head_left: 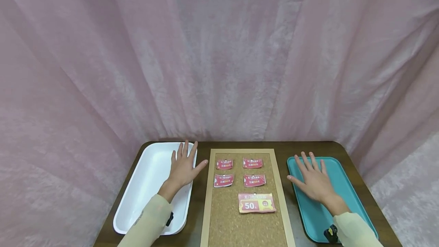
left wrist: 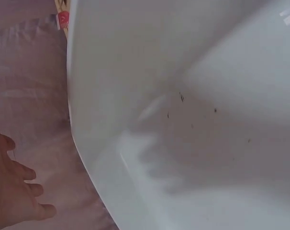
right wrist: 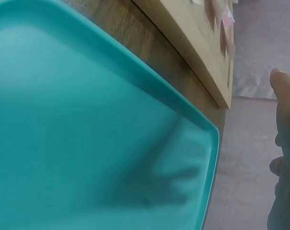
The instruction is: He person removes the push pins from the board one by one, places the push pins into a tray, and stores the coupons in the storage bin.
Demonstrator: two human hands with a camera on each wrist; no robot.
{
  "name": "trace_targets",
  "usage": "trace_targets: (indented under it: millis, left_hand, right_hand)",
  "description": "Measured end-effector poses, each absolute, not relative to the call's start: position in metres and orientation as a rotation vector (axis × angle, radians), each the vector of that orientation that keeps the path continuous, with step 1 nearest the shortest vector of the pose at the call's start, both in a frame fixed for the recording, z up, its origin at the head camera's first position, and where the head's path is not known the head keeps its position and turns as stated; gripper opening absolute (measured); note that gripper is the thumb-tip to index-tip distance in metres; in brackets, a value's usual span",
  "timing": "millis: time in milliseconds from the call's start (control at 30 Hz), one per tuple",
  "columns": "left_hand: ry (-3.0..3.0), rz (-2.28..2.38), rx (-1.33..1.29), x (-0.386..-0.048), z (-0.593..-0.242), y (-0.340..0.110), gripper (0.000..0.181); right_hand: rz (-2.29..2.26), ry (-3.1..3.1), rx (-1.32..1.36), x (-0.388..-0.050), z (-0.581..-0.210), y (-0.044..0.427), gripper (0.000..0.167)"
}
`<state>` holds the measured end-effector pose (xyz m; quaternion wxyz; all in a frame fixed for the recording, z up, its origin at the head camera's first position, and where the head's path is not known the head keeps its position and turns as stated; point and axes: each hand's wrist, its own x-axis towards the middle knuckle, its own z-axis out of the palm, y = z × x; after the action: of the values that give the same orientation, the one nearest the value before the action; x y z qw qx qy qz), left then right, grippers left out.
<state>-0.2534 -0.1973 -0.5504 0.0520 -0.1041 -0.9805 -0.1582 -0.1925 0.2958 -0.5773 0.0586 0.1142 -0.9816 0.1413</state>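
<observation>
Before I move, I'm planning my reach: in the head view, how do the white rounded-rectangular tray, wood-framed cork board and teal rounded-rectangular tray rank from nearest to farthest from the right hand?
1. Teal rounded-rectangular tray: below the right hand.
2. Wood-framed cork board: in the middle, left of that hand.
3. White rounded-rectangular tray: far left.

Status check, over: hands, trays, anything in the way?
Left hand open, raised over white tray. Right hand open, raised over teal tray. Both hands holding nothing. Corkboard with coupons sits between trays; nothing seen blocking either hand.
</observation>
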Motion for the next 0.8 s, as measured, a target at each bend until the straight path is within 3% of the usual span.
trace_targets:
  millis: [300,800]
  left_hand:
    - [-2.967,-0.495,-0.406,-0.236,-0.547,-0.178,0.086]
    - [-2.959,-0.399,-0.488,-0.216,-0.543,-0.135,0.090]
  right_hand:
    - [0.414,-2.996,0.335,-0.192,-0.580,0.286,0.093]
    - [0.386,-2.947,0.349,-0.183,-0.587,0.272,0.090]
